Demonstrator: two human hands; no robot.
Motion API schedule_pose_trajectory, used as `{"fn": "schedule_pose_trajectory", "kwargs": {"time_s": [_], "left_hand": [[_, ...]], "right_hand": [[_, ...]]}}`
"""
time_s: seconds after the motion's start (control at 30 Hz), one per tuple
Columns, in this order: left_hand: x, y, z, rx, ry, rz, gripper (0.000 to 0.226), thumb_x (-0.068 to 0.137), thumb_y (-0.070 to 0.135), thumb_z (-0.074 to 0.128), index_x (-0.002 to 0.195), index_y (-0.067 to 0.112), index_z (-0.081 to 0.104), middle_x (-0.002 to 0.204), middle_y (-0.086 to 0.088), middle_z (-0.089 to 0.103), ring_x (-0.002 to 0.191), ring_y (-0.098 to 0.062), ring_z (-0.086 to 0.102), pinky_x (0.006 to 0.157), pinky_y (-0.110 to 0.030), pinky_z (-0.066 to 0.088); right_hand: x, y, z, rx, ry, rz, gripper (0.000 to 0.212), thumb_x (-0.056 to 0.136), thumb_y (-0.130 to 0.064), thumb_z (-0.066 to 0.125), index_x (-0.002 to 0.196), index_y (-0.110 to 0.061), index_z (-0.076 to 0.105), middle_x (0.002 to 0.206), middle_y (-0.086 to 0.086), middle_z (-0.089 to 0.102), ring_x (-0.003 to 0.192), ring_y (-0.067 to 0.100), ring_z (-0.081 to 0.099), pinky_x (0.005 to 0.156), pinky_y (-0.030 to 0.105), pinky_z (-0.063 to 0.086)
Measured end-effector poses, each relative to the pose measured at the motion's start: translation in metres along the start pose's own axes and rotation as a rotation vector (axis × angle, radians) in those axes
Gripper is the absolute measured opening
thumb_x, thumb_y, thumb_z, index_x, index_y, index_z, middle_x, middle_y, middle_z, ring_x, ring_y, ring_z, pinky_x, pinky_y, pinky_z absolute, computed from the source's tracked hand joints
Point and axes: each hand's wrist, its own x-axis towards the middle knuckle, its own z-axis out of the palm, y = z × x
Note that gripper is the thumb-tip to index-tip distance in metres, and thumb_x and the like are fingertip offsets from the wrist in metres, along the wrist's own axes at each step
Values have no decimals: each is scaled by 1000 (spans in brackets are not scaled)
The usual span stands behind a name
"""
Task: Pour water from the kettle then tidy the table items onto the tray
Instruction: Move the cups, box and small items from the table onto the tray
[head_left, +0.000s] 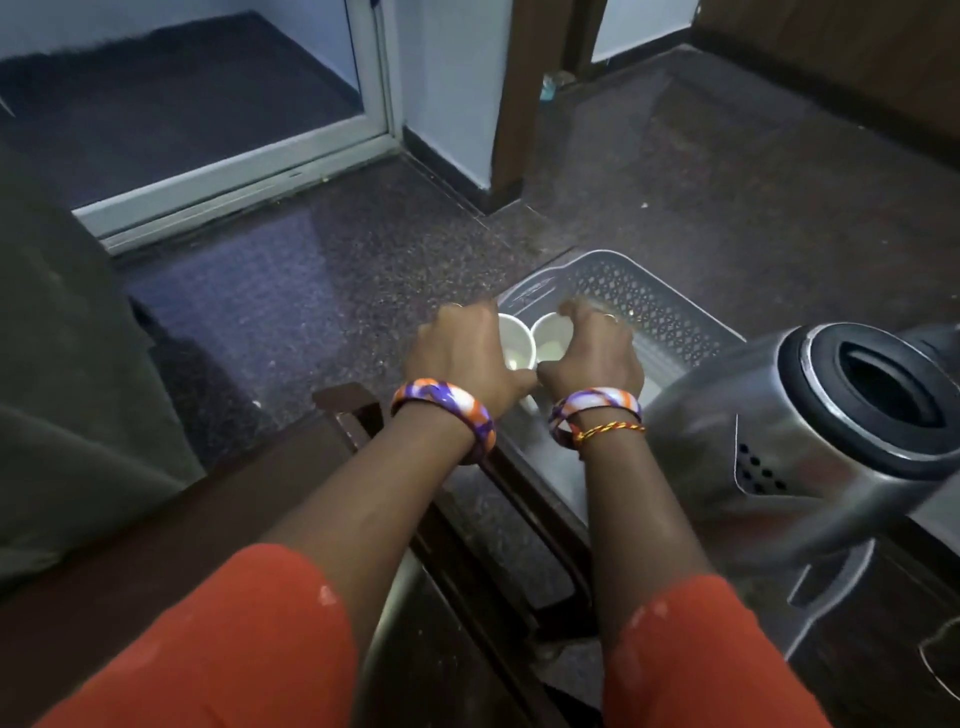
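The steel kettle (810, 441) stands lid-open at the right, near the camera, apparently on the desk. Beyond it lies the grey perforated tray (654, 306). At the tray's near-left corner, the left hand (467, 353) grasps one white cup (515, 343) and the right hand (592, 353) grasps the other white cup (548, 340), rims touching.

The two round paper cups (519, 343) were white. The lattice-patterned plastic tray (639, 301) was grey, the steel kettle (810, 436) silver with a black rim.
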Motion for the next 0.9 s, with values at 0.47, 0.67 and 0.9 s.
{"fn": "schedule_pose_trajectory", "kwargs": {"time_s": [0.47, 0.67, 0.9], "left_hand": [[17, 4, 45, 372, 10, 7, 60, 81, 53, 53, 120, 7, 56, 132, -14, 45, 122, -33, 38, 97, -38, 38], [12, -2, 48, 405, 12, 68, 79, 86, 60, 38, 142, 6, 29, 140, -16, 40, 127, -31, 34, 102, -39, 36], [-63, -41, 18, 40, 216, 29, 47, 85, 33, 55, 126, 11, 51, 131, -13, 53, 120, -34, 47, 95, -43, 43]], "right_hand": [[29, 16, 24, 154, -91, 4, 32, 81, -15, 65, 113, -16, 66, 128, 7, 57, 122, 27, 48, 92, 32, 44], [25, 15, 15, 298, -158, 67, 34, 94, -13, 48, 128, -18, 54, 136, 7, 53, 122, 23, 50, 72, 15, 34], [-37, -1, 5, 342, 190, -134, 34, 88, -1, 49, 118, -9, 62, 122, 12, 65, 116, 26, 57, 85, 16, 34]]}}
